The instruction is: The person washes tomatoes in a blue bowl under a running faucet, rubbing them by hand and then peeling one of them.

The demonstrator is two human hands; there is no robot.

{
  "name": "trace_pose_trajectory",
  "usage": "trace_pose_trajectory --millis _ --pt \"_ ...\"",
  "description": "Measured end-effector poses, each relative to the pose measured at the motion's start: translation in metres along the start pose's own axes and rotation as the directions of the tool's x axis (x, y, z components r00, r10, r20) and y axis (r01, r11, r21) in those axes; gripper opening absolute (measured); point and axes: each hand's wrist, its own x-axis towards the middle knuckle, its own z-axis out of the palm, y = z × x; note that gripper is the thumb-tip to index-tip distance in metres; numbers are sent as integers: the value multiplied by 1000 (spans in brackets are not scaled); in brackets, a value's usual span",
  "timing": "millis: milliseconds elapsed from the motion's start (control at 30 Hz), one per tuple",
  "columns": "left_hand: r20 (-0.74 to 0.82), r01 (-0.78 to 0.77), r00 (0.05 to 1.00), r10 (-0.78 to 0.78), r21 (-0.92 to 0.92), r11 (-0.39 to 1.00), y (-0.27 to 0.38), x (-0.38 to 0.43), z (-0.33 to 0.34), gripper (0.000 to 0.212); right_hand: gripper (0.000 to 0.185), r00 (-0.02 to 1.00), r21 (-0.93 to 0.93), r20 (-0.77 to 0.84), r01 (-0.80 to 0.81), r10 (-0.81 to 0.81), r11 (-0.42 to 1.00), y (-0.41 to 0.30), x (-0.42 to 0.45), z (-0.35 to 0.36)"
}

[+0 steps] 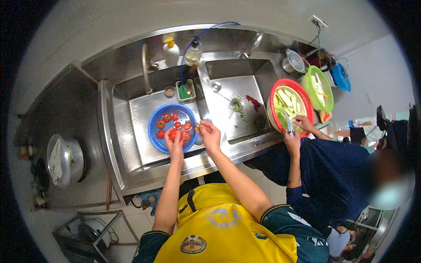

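Note:
My left hand (176,144) holds a red tomato (176,135) over the near part of a blue plastic basin (152,139). Several more tomatoes (160,124) lie in the basin, which stands in the left bowl of a steel double sink (138,108). Just right of the basin's rim, my right hand (210,135) pinches a small green piece (198,126), seemingly a tomato stem, between thumb and fingertips. Green scraps (242,117) and a red scrap (253,103) lie in the right bowl around a drain strainer (236,104).
A co-worker in dark blue (332,177) stands at right, hands over a red basket (274,88) of cut pale green vegetables. Behind it is a green basin (307,83). A faucet (144,69) and soap bottles (171,52) line the back; a lidded pot (74,161) stands left.

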Motion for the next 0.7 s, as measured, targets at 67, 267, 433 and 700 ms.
trace_pose_trajectory --millis 67,267,433,700 --pt "-40 52 998 -47 113 992 -7 7 -22 37 20 991 42 -109 81 -76 996 0 20 -29" --pt "-164 180 980 -113 486 855 -42 43 -84 42 16 872 -167 -456 112 -178 979 -6 124 -161" --pt "106 -106 994 -1 992 65 -58 77 -83 52 16 861 -376 -502 -132 -81 917 -3 200 -241" --pt "-16 -48 948 -317 980 -192 -100 125 -92 50 14 854 -160 -500 69 -141 985 6 219 -218"
